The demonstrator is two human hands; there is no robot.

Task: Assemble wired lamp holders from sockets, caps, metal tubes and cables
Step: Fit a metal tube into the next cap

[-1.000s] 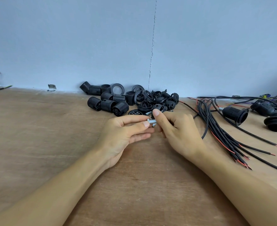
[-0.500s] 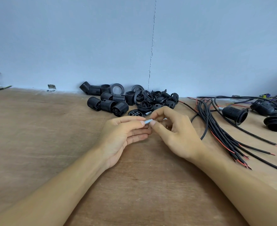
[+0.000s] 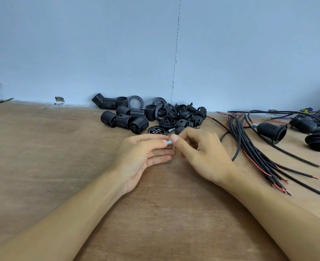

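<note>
Metal tube (image 3: 169, 143): was held just above the table (image 3: 42, 166), in front of the pile of sockets and caps (image 3: 136, 117).
Left hand (image 3: 144, 155): its grip pinched the tube between thumb and forefinger, probably to steady it for fitting.
Right hand (image 3: 200, 153): fingers were curled, tips at the tube's free end; whether that grip pinched it could not be told.
Cables (image 3: 249, 147): lay bundled to the right, handy for threading.

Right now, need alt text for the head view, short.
The left hand and right hand pinch a short metal tube between them over a wooden table. Behind them a pile of black sockets and caps lies by a blue wall; black cables and a few wired lamp holders lie to the right.
</note>
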